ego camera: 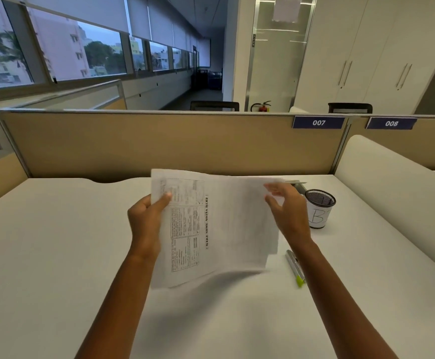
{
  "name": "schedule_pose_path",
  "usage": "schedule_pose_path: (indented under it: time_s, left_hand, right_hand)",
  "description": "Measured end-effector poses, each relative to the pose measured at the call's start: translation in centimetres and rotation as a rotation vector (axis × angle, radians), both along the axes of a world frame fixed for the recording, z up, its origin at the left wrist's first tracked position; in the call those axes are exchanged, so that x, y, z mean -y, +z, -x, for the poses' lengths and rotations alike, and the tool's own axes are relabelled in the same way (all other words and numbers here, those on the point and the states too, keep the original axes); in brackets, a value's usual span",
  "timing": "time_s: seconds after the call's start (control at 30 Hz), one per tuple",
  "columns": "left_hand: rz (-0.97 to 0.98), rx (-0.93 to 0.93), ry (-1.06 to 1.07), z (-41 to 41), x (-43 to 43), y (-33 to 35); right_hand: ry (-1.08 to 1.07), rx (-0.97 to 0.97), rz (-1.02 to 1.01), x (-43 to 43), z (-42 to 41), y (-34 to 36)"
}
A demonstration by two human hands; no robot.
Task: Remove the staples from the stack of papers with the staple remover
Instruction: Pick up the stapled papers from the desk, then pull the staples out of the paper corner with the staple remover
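Papers (226, 224) held lengthwise away, left hand (143, 221) gripping.

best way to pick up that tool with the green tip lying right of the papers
Take the tool with the green tip by its grey middle, coming straight down from above with the right hand. It lies flat on the desk, long and slim, with free space on both long sides for a pinch.

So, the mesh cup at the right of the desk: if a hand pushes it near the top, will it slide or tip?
The mesh cup stands upright on the desk and is taller than wide, so a push near its rim would probably tip it. It looks light, with nothing showing above the rim, so a low push would likely slide it.
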State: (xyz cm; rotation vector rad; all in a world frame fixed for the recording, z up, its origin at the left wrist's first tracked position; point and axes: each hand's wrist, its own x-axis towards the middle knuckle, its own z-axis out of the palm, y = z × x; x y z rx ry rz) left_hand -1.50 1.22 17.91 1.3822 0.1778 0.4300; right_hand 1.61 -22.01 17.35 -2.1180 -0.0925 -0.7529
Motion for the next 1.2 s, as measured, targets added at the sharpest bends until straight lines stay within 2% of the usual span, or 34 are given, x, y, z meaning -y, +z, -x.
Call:
schedule_pose_path:
  time_s: [0.17,0.37,0.43,0.53,0.6,0.67,0.8,0.87,0.93,1.0,1.1,1.2]
  left_hand:
    - [0.185,-0.102,-0.006,-0.2,0.1,-1.6]
    - [0.182,-0.147,-0.007,-0.3,1.5,-3.3]
    - [0.180,-0.145,-0.021,-0.3,1.8,-3.6]
    - [0.165,-0.135,-0.028,-0.2,2.0,-3.9]
    - [0.143,-0.126,-0.020,-0.1,2.2,-4.0]
    - [0.099,-0.117,-0.003,0.0,2.5,-4.1]
    - [0.009,-0.088,0.030,0.3,3.1,-4.0]
    - [-0.031,-0.062,0.038,0.4,3.5,-4.0]
    - [-0.064,-0.037,0.040,0.5,3.9,-3.8]
    - [-0.109,-0.020,0.044,0.6,4.3,-3.7]
    - [-0.174,-0.002,0.058,0.8,4.8,-3.5]
    - [-0.235,0.023,0.077,1.1,5.1,-3.1]
  right_hand:
    - [-0.131,-0.328,0.092,4.0,-0.3,-6.7]
    - [-0.238,-0.872,0.398,5.7,0.9,-13.2]
    - [-0.251,-0.904,0.443,5.9,1.4,-14.3]
    - [-0.325,-0.845,0.602,6.2,1.8,-15.1]
    - [-0.318,-0.855,0.613,6.3,1.6,-15.1]
    - [-0.257,-0.894,0.367,6.3,1.2,-14.5]
    - [-0.011,-0.929,-0.621,4.3,1.3,-12.0]
    - [0.144,-0.908,-0.931,2.5,1.7,-10.3]
    - [0.294,-0.889,-1.020,0.7,2.2,-8.4]
    - [0.446,-0.894,-1.012,-0.8,2.6,-6.4]
    - [0.672,-0.889,-0.945,-2.9,3.4,-3.8]
    - [0.769,-0.883,-0.852,-4.4,4.0,-1.8]
